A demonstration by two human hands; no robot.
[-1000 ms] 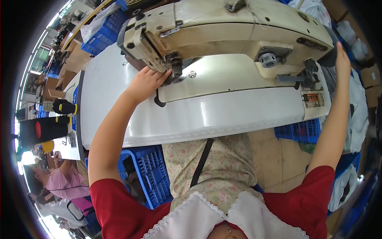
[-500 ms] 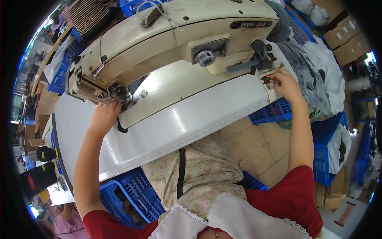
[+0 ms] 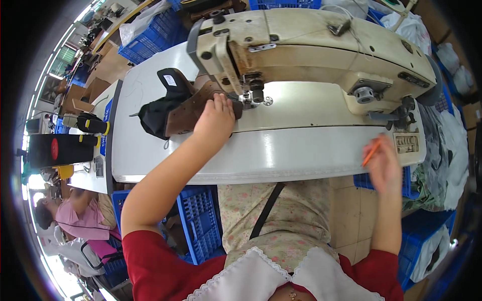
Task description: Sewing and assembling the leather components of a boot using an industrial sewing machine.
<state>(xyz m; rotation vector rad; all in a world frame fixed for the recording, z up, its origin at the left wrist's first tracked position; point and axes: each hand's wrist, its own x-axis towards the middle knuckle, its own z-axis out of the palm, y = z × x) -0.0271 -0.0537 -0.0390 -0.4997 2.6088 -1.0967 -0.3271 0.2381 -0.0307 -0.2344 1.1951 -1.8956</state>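
My left hand [image 3: 217, 118] grips the near side of a brown and black shoe upper [image 3: 176, 113] just left of the needle area. Several fingers lie over its brown leather, and the thumb is hidden. The upper's black tongue carries a white label and points away from me. Its right end sits beside the presser foot [image 3: 248, 98] of the cream sewing machine [image 3: 311, 57]. My right hand [image 3: 385, 163] is raised above the table's front edge at the right, closed around a slim orange tool [image 3: 371, 153], whose exact kind I cannot make out.
The white table [image 3: 281, 158] runs under the machine. Near my lap stands a blue crate [image 3: 200, 220]. Another blue crate [image 3: 153, 37] sits at the back left. Plastic bags [image 3: 454, 145] crowd the right side. A person in pink [image 3: 83, 215] sits at far left.
My view has shifted, so the machine appears farther right. The brown and black shoe upper now shows under my left hand. My right hand has left the small tray, now holding the orange tool.
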